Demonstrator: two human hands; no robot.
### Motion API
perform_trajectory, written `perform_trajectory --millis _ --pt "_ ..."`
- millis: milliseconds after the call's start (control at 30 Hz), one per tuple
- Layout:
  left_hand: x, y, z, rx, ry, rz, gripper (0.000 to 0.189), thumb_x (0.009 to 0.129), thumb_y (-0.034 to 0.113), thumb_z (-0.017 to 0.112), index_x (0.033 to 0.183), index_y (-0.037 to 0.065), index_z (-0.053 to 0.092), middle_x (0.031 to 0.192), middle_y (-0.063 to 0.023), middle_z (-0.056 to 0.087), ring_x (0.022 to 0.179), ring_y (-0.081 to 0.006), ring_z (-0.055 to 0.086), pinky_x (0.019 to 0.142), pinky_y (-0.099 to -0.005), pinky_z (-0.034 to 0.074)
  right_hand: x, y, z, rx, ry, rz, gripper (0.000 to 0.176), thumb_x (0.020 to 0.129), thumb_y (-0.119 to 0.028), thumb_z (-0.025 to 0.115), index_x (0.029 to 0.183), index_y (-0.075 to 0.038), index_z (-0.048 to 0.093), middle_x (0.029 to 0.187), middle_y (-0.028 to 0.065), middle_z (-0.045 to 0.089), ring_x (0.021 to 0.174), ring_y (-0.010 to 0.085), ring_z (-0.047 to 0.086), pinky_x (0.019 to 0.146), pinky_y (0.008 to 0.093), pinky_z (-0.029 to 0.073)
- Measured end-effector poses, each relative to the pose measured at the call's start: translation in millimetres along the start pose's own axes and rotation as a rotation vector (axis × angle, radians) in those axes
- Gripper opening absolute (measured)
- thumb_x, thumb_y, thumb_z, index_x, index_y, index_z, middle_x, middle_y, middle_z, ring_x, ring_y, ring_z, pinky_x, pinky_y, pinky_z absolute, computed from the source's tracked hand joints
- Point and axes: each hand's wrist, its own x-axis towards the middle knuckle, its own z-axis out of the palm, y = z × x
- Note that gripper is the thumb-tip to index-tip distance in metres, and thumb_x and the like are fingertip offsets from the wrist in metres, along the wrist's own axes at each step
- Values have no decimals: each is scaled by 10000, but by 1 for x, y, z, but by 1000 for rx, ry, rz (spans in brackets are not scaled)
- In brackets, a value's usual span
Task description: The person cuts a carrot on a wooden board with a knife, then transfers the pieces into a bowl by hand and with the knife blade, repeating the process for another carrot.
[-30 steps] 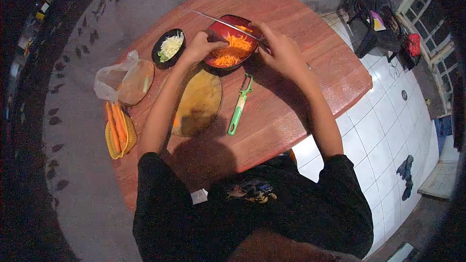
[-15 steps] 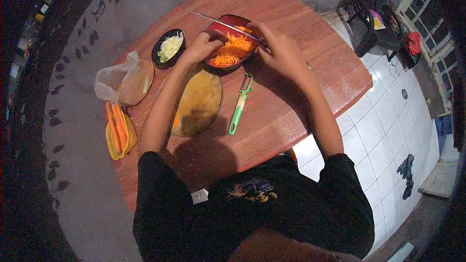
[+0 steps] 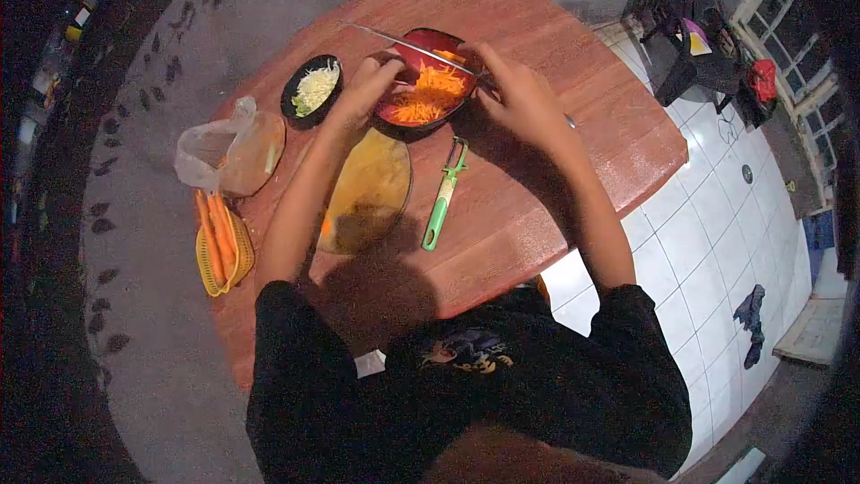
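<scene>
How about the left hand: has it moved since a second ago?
Yes. The left hand has shifted slightly toward the far rim of the red bowl; its fingers, earlier over the carrot shreds, are now up by the knife.

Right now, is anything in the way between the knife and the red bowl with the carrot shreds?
Nothing visible is. The right hand holds the knife across the top of the red bowl, just above the carrot shreds. The left hand reaches up to the blade at the bowl's left rim.
</scene>
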Motion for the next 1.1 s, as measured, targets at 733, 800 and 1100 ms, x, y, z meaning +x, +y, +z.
perform_trajectory --millis 733,800,1100 --pt "-4 5 -9 -3 247 166 152 912 63 597 986 -70 587 928 -106 609 771 -202 670 620 -339 629 1 5 3 40 74 -53 553 886 -136 620 1402 -151 422 1136 229 670 1005 437 655 839 564 521" --pt "-6 4 -8 -58 237 149 145 911 56 598 993 -63 584 927 -107 613 781 -200 673 621 -338 631 0 6 4 32 73 -49 553 886 -137 619 1403 -152 422 1133 229 671 1001 439 655 838 564 521" --pt "0 4 -8 110 149 239 242 889 -65 608 1093 15 505 1019 -134 622 852 -214 685 662 -325 642 2 2 -1 86 -12 29 561 879 -141 631 1403 -155 429 1084 238 675 970 452 654 821 559 524"
